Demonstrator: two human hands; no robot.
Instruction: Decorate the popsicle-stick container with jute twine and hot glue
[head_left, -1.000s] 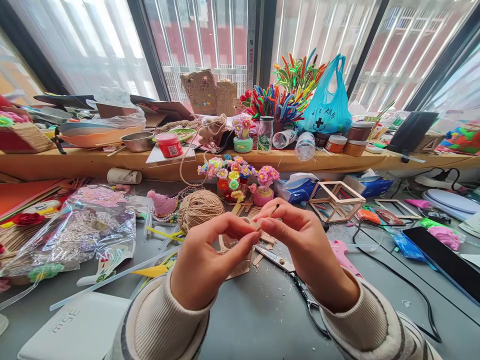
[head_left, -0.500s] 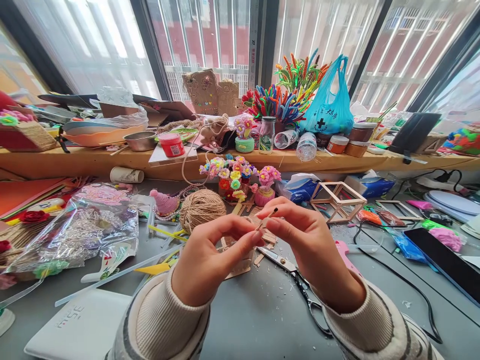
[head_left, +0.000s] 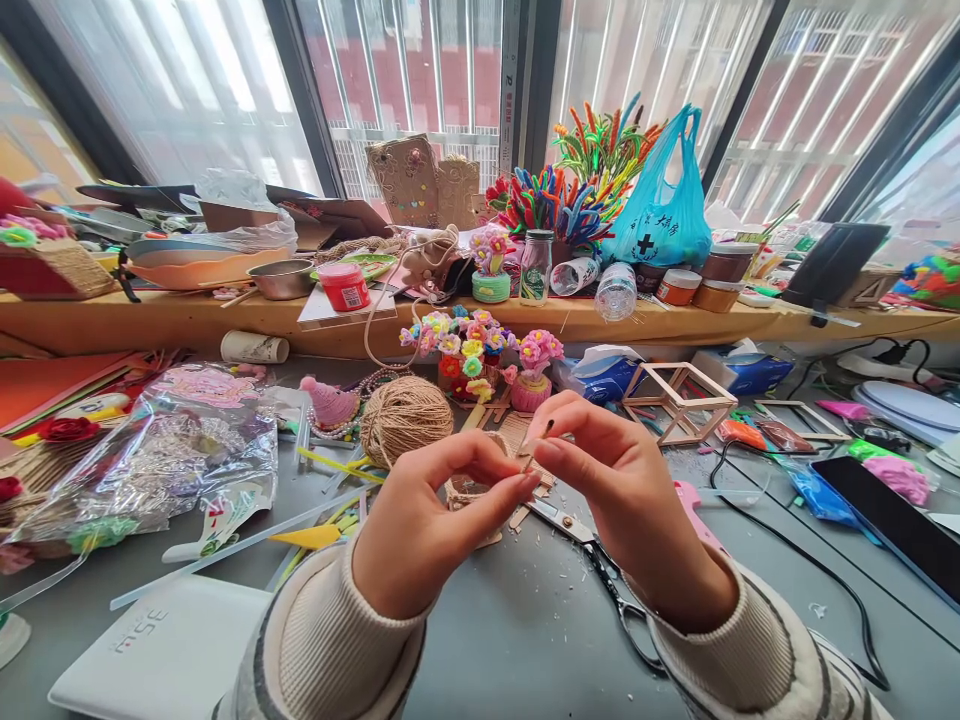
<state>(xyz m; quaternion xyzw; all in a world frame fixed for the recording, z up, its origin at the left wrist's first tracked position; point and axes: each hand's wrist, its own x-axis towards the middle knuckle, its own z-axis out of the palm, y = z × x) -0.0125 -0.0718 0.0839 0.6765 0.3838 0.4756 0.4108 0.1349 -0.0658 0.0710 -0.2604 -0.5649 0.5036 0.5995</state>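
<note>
My left hand (head_left: 427,530) pinches the lower end of a small thin stick with a dark tip (head_left: 550,427) between thumb and forefinger. The fingers of my right hand (head_left: 626,495) close on its upper part, so most of it is hidden. Both hands hover close together over the grey table. Partly covered behind my left hand stands a small brown box-like piece (head_left: 466,490). A pair of scissors (head_left: 628,612) with black handles lies just under my right hand, its blades pointing away. A ball of twine (head_left: 405,420) sits beyond my left hand.
Craft flowers (head_left: 469,345) and a wooden-stick cube frame (head_left: 679,400) stand at the back. A phone (head_left: 892,525) and black cable (head_left: 810,560) lie right; a white box (head_left: 161,640) and plastic bag (head_left: 172,460) lie left. Bits of debris dot the table.
My left hand has shifted slightly right, toward my right hand. The stick has turned a little, and less of its dark end shows between my right fingers.
</note>
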